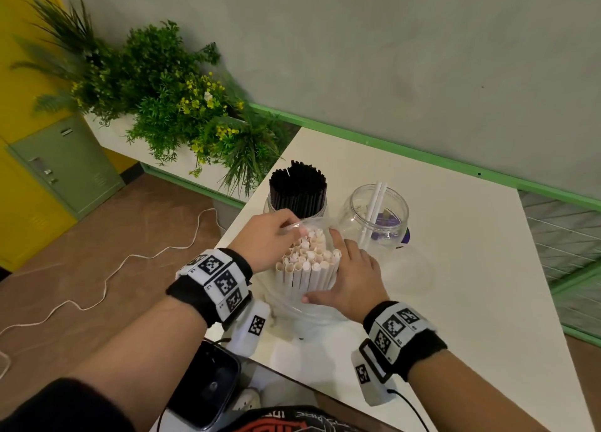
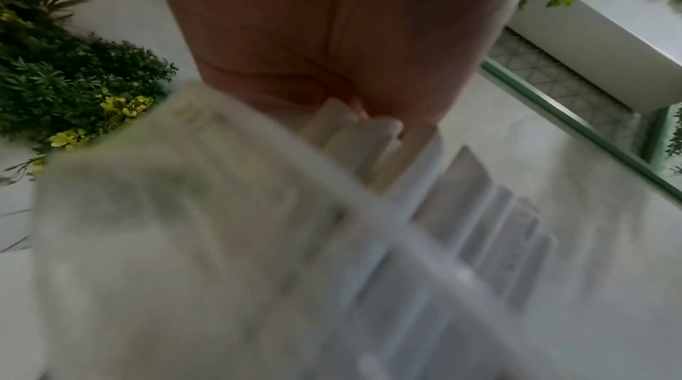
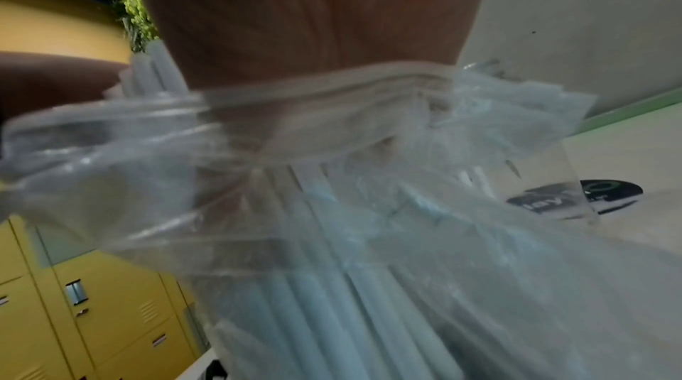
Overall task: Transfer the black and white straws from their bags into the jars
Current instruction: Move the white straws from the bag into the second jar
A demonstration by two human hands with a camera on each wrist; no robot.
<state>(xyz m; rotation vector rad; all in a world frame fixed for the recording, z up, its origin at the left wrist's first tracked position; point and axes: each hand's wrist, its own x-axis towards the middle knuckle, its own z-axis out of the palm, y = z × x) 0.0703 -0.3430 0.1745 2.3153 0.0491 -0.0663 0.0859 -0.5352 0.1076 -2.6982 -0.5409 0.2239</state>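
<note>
A bundle of white straws [image 1: 309, 264] stands upright in a clear plastic bag [image 1: 292, 311] at the table's near side. My right hand [image 1: 349, 277] wraps round the bundle through the bag, thumb near me and fingers on the far side. My left hand [image 1: 271, 236] pinches the bag's open rim beside the straw tops. Behind stands a jar packed with black straws [image 1: 297, 189]. To its right a clear jar [image 1: 377, 215] holds two white straws. The right wrist view shows the crumpled bag [image 3: 258, 182] over the straws [image 3: 332, 299]. The left wrist view is blurred, with straw ends [image 2: 387, 147] below the palm.
The white table [image 1: 455, 269] has its left edge close to my left wrist. A planter of green plants [image 1: 169, 100] stands at the back left. A dark label or lid [image 1: 405, 236] lies by the clear jar. A black device [image 1: 208, 389] sits at the near table edge.
</note>
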